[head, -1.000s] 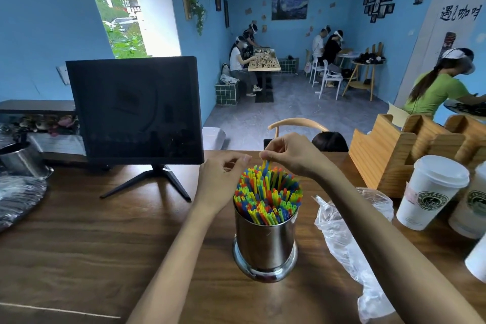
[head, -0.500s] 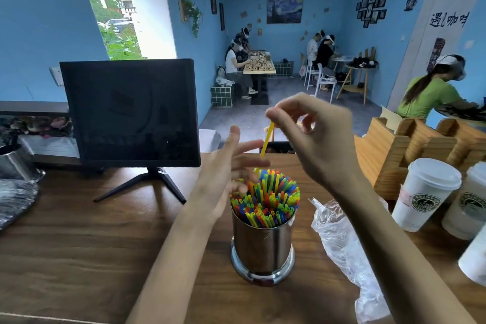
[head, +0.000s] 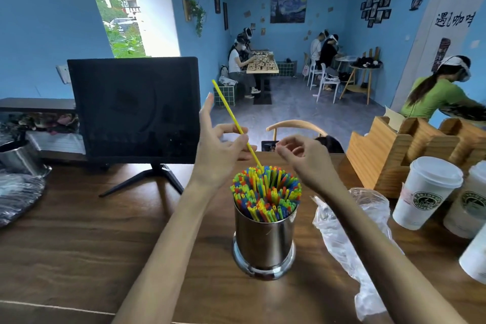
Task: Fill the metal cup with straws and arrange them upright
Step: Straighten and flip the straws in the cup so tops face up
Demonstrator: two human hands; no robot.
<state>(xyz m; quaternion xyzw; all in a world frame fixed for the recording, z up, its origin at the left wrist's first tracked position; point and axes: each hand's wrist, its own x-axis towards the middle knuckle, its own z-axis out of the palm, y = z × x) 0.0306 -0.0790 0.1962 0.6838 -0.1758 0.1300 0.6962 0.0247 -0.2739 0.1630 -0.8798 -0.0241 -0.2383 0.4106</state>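
A shiny metal cup [head: 264,242] stands on the wooden table [head: 79,244], packed with upright straws [head: 265,192] in several colours. One long yellow straw [head: 228,110] leans up and to the left, its lower end among the bundle at the back of the cup. My left hand [head: 218,155] pinches this straw at mid-length, with the index finger pointing up. Just right of the cup's top, my right hand [head: 307,163] hovers with loosely curled fingers and holds nothing.
A crumpled clear plastic bag [head: 342,231] lies right of the cup. White lidded paper cups [head: 426,192] and a wooden holder [head: 389,150] stand at the right. A dark monitor [head: 134,110] stands behind on the left, and a metal pot [head: 18,158] at the far left.
My right hand lifted the yellow straw out of the bundle and let it go to my left hand, which now pinches it. My right hand has dropped beside the cup.
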